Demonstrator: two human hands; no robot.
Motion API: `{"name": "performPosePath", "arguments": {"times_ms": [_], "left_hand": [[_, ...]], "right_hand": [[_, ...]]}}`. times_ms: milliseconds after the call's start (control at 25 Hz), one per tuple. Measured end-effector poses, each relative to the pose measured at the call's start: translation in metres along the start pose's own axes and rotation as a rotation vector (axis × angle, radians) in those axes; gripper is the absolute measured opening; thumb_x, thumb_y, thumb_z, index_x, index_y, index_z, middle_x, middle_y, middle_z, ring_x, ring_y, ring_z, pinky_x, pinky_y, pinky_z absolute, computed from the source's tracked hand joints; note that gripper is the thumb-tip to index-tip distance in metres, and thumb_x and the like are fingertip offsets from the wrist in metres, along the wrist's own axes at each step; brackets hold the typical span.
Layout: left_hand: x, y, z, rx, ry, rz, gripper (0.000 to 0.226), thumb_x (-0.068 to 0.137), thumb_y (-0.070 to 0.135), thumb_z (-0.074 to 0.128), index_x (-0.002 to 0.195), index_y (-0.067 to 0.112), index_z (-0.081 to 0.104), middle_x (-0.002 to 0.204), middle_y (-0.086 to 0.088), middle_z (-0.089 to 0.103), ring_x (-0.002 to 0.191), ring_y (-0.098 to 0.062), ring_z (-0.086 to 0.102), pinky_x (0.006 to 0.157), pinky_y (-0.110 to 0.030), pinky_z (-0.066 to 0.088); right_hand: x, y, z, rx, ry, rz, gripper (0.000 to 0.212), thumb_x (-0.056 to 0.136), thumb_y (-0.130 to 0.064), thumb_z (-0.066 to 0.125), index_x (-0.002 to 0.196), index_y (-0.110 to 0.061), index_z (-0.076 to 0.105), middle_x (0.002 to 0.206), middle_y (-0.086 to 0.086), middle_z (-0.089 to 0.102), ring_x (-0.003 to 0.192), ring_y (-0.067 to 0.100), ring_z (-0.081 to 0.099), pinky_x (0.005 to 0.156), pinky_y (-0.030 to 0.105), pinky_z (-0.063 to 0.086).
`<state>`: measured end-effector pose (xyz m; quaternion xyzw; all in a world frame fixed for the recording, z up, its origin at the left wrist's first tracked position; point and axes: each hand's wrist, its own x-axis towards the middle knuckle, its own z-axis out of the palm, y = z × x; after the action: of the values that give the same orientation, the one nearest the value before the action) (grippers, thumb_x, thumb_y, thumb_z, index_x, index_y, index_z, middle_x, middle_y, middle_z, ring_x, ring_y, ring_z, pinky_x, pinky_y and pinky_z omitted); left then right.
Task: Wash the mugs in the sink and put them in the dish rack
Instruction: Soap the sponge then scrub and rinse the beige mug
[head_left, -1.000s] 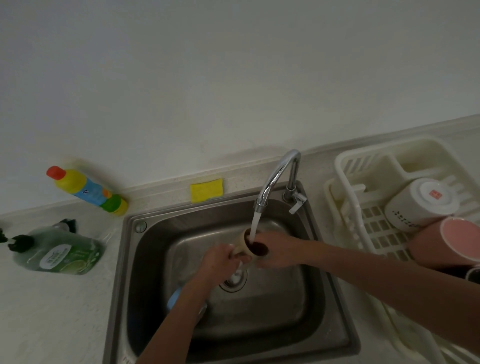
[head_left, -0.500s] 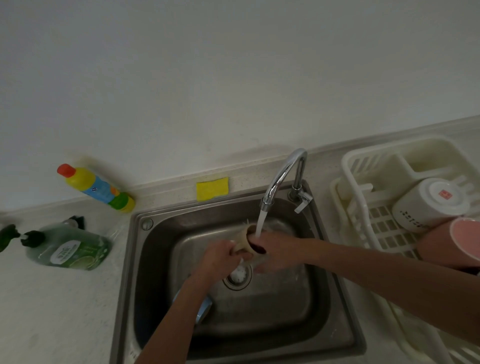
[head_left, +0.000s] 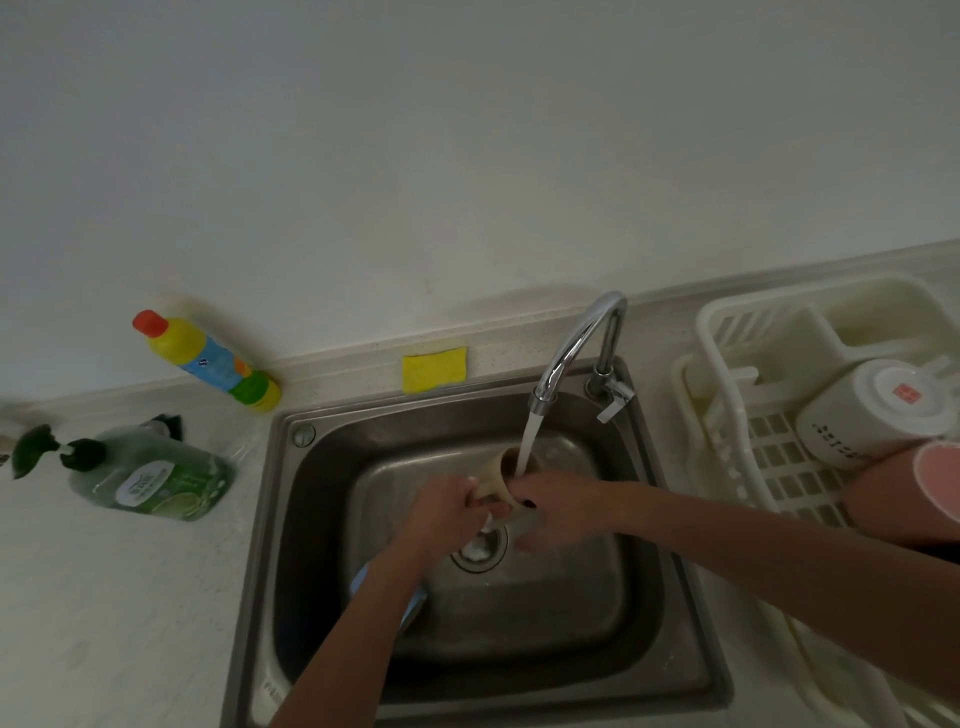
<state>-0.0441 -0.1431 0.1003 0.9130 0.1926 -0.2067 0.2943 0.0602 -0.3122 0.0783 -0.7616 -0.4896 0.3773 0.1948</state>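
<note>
A beige mug is held over the steel sink under the running tap; the water stream falls into its mouth. My left hand grips the mug's handle side. My right hand wraps round its body from the right. A blue item, partly hidden by my left forearm, lies in the basin at the left. In the white dish rack at the right, a white mug lies bottom up and a pink mug lies beside it.
A yellow sponge rests on the ledge behind the sink. A yellow cleaner bottle leans on the wall at the left. A green soap bottle lies on the counter. The drain sits under my hands.
The mug has tilted in my hands so its mouth faces up towards the stream. The view has shifted slightly, and both hands stay on the mug under the tap.
</note>
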Motion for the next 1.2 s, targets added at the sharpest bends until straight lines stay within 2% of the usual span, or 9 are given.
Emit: {"name": "performPosePath", "arguments": {"times_ms": [80,240,320,520,640,760,920,1080,1200], "left_hand": [[0.002,0.0,0.003,-0.005,0.0,0.002,0.023,0.09,0.036,0.067,0.08,0.016,0.067,0.073,0.0,0.066,0.064,-0.009,0.06,0.074,-0.032,0.057],[0.005,0.0,0.002,-0.01,-0.005,-0.009,0.021,0.087,0.034,0.07,0.079,0.015,0.068,0.072,0.001,0.066,0.067,-0.013,0.062,0.072,-0.033,0.055],[0.005,0.002,0.002,-0.041,0.011,-0.023,0.022,0.088,0.036,0.07,0.08,0.016,0.068,0.071,0.002,0.066,0.065,-0.01,0.061,0.071,-0.031,0.055],[0.002,0.006,-0.002,-0.014,0.004,-0.011,0.022,0.089,0.035,0.069,0.074,0.019,0.064,0.068,0.003,0.063,0.066,-0.013,0.061,0.072,-0.032,0.055],[0.001,0.005,0.001,-0.013,0.016,-0.012,0.023,0.09,0.036,0.067,0.074,0.021,0.063,0.069,0.002,0.063,0.064,-0.011,0.059,0.073,-0.031,0.055],[0.002,0.002,0.003,0.019,0.027,-0.007,0.021,0.087,0.038,0.07,0.077,0.02,0.066,0.072,0.003,0.067,0.067,-0.01,0.064,0.077,-0.034,0.058],[-0.004,0.002,0.008,-0.001,0.042,0.005,0.023,0.089,0.039,0.068,0.081,0.018,0.068,0.072,0.003,0.067,0.064,-0.009,0.062,0.074,-0.032,0.058],[-0.005,0.002,0.004,0.008,0.019,0.001,0.022,0.089,0.037,0.067,0.084,0.016,0.07,0.075,-0.001,0.069,0.067,-0.013,0.064,0.074,-0.035,0.059],[-0.005,0.001,0.004,0.004,0.038,-0.017,0.026,0.088,0.042,0.067,0.085,0.016,0.07,0.076,-0.001,0.069,0.071,-0.016,0.066,0.076,-0.036,0.058]], "right_hand": [[-0.001,0.003,-0.005,-0.039,0.079,0.005,0.049,0.084,-0.037,0.073,0.128,-0.028,0.054,0.127,-0.007,0.058,0.113,0.007,0.053,0.095,0.021,0.039],[-0.003,0.004,-0.006,-0.05,-0.064,-0.001,0.058,0.085,-0.038,0.073,0.137,-0.029,0.048,0.135,-0.007,0.053,0.117,0.009,0.051,0.095,0.019,0.038],[-0.005,0.007,-0.005,-0.011,0.028,0.002,0.06,0.083,-0.039,0.074,0.137,-0.03,0.047,0.135,-0.01,0.053,0.12,0.007,0.05,0.097,0.017,0.038],[-0.003,0.003,-0.007,0.03,-0.058,0.001,0.047,0.085,-0.04,0.072,0.128,-0.028,0.055,0.121,-0.01,0.061,0.105,0.007,0.058,0.089,0.021,0.048],[-0.003,0.003,-0.012,0.084,0.09,0.013,0.044,0.084,-0.043,0.072,0.124,-0.03,0.056,0.119,-0.01,0.063,0.105,0.007,0.06,0.089,0.023,0.048],[-0.005,0.004,-0.006,0.059,-0.06,0.021,0.047,0.084,-0.046,0.07,0.127,-0.031,0.057,0.123,-0.009,0.062,0.111,0.012,0.06,0.095,0.027,0.049],[-0.009,0.003,-0.009,0.132,0.029,-0.022,0.052,0.084,-0.042,0.072,0.131,-0.029,0.053,0.127,-0.01,0.06,0.112,0.008,0.058,0.099,0.028,0.047],[-0.013,-0.001,-0.008,0.059,-0.131,-0.004,0.05,0.085,-0.046,0.07,0.13,-0.036,0.052,0.125,-0.014,0.058,0.106,0.001,0.054,0.097,0.028,0.048],[-0.012,-0.001,-0.009,0.052,0.065,-0.035,0.049,0.085,-0.041,0.073,0.127,-0.028,0.053,0.117,-0.014,0.058,0.103,0.005,0.057,0.086,0.019,0.044]]}}
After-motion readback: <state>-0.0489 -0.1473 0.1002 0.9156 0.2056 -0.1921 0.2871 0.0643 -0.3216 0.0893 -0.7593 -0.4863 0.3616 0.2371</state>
